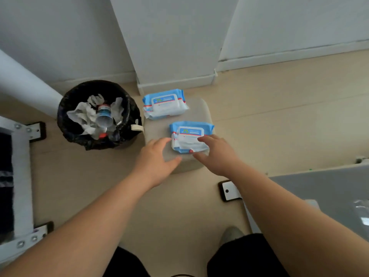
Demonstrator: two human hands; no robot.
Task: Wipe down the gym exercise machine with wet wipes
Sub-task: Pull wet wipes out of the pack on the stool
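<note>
You're fetching a wipe: your left hand (pixel 157 156), fingers straight, touches the near pack (pixel 190 132) at nine o'clock; your right hand (pixel 215 154) overlaps its four o'clock, grip unclear. Next, pinch the protruding white sheet (pixel 187 145) cleanly.

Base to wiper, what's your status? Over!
Left hand open beside near wipes pack. Right hand resting on it. Bin left of stool, nothing blocking.
</note>
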